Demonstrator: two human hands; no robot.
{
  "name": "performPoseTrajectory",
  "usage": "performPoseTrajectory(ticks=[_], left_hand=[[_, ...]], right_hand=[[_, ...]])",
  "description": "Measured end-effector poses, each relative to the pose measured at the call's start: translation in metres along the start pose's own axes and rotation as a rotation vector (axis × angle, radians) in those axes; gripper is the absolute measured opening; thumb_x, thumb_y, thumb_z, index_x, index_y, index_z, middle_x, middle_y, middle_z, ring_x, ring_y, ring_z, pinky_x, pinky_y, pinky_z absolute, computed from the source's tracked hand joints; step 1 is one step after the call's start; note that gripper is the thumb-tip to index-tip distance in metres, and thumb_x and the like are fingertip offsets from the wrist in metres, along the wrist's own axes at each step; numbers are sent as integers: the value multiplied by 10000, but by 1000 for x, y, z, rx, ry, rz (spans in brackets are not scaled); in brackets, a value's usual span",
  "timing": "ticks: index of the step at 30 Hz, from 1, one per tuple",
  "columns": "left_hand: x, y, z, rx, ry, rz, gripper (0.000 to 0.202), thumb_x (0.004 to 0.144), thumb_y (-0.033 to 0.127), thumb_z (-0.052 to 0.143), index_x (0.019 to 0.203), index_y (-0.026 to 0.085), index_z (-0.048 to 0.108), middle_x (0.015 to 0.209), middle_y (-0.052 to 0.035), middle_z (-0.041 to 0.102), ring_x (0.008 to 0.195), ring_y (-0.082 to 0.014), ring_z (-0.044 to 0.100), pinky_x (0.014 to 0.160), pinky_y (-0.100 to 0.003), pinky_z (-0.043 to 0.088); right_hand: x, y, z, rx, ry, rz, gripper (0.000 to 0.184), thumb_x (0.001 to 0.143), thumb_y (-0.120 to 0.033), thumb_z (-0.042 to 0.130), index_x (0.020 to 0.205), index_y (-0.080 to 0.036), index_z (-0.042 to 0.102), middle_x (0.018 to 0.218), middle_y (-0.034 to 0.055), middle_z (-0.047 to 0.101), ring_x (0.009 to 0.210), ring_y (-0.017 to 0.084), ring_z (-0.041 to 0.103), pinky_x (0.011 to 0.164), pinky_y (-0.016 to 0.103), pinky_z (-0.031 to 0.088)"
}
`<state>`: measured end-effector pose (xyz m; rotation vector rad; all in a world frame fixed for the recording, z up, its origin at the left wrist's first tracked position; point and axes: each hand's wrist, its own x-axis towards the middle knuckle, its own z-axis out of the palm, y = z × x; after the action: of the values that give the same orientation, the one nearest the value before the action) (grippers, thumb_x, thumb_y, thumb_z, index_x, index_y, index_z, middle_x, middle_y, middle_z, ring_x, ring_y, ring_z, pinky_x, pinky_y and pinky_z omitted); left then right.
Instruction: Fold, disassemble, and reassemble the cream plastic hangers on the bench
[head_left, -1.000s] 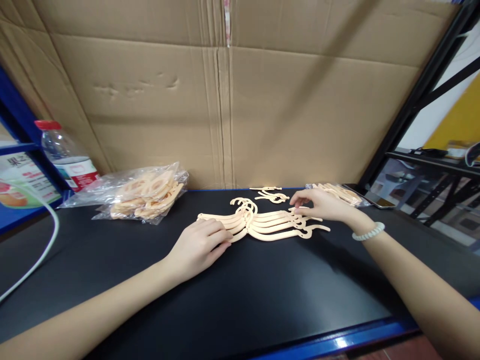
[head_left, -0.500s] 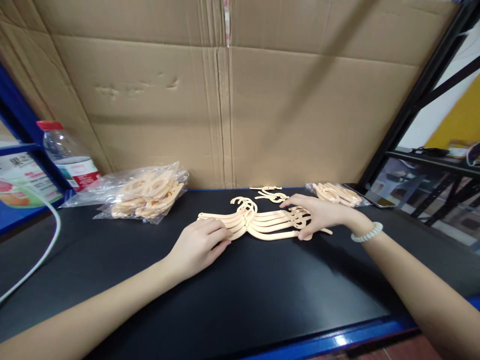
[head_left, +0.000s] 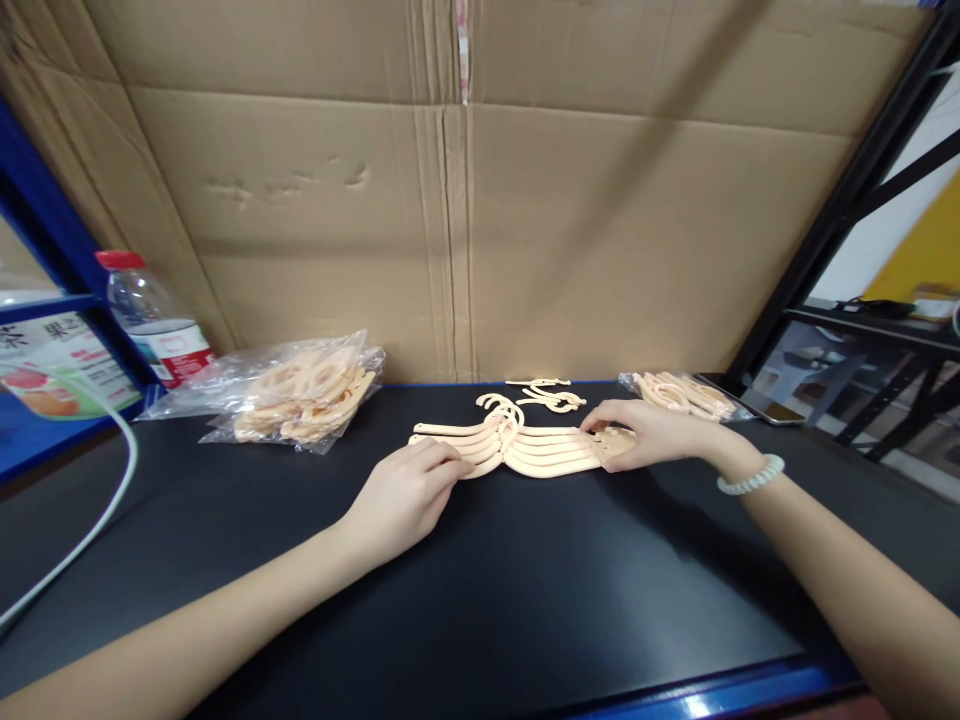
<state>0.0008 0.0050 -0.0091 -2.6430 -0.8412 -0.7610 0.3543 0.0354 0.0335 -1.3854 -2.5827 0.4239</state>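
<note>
Several beige clothes hangers (head_left: 551, 452) lie overlapped on the black table, their hooks bunched at the middle. My left hand (head_left: 409, 490) is closed at the near left arms of the hangers, thumb and fingers pinching there. At the other side, my right hand (head_left: 649, 435) wraps round the right ends, thumb in front and fingers behind, with slotted beige pieces partly hidden under the palm. Behind the row, a few loose beige hanger parts (head_left: 559, 400) lie close to the cardboard.
Clear bags of beige parts (head_left: 307, 395) lie at the left, and another bag (head_left: 679, 395) at the right beside a phone (head_left: 772, 408). A red-capped bottle (head_left: 161, 330) and a white cable (head_left: 124, 480) are at far left. Cardboard (head_left: 337, 240) closes off the back.
My right hand has closed from a spread grasp onto the hangers' right ends, which now line up more evenly. The left hand stays at the left arms. The view has shifted slightly.
</note>
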Motion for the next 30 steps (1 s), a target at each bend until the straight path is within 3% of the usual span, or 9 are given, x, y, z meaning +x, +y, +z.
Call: performPoseTrajectory(ticks=[7, 10, 13, 18, 22, 30], left_hand=[[-2, 0, 0, -31, -4, -17, 283, 899, 79, 435, 1033, 185, 661, 978, -75, 689, 891, -208, 643, 762, -330, 531], [-3, 0, 0, -38, -10, -21, 271, 900, 88, 442, 1041, 185, 652, 981, -74, 689, 909, -217, 642, 767, -341, 530], [-4, 0, 0, -41, -17, -26, 274, 899, 83, 436, 1047, 185, 643, 996, -77, 685, 922, -220, 641, 781, -350, 529], [-3, 1, -1, -44, 7, -26, 275, 895, 85, 429, 1039, 191, 638, 995, -83, 678, 916, -214, 639, 789, -350, 527], [-3, 2, -2, -44, 11, -32, 277, 878, 85, 441, 1040, 195, 637, 998, -83, 679, 928, -220, 636, 784, -353, 523], [-1, -4, -7, -68, -43, -91, 248, 871, 131, 491, 1071, 200, 620, 1059, -82, 663, 993, -235, 598, 848, -377, 491]], right_hand=[[0, -1, -3, 11, 10, -2, 428, 671, -307, 681, 1083, -198, 644, 1130, 78, 644, 1040, 260, 593, 934, 387, 466], [1, -12, -6, -9, 165, -70, 255, 801, -324, 586, 1013, -196, 649, 1053, 87, 665, 983, 248, 615, 891, 390, 483], [1, -35, -6, 3, 377, -180, 204, 908, -319, 483, 983, -205, 635, 994, 90, 671, 932, 227, 625, 841, 373, 495], [1, -58, 1, -41, 460, -336, 213, 931, -228, 430, 982, -220, 636, 952, 90, 662, 906, 224, 608, 792, 366, 507], [7, -34, 4, -127, 489, -236, 325, 892, -124, 344, 928, -198, 658, 916, 100, 664, 867, 229, 615, 791, 393, 509], [10, 28, -3, -155, 478, 66, 319, 804, -104, 377, 843, -186, 683, 899, 84, 716, 843, 231, 656, 807, 387, 512]])
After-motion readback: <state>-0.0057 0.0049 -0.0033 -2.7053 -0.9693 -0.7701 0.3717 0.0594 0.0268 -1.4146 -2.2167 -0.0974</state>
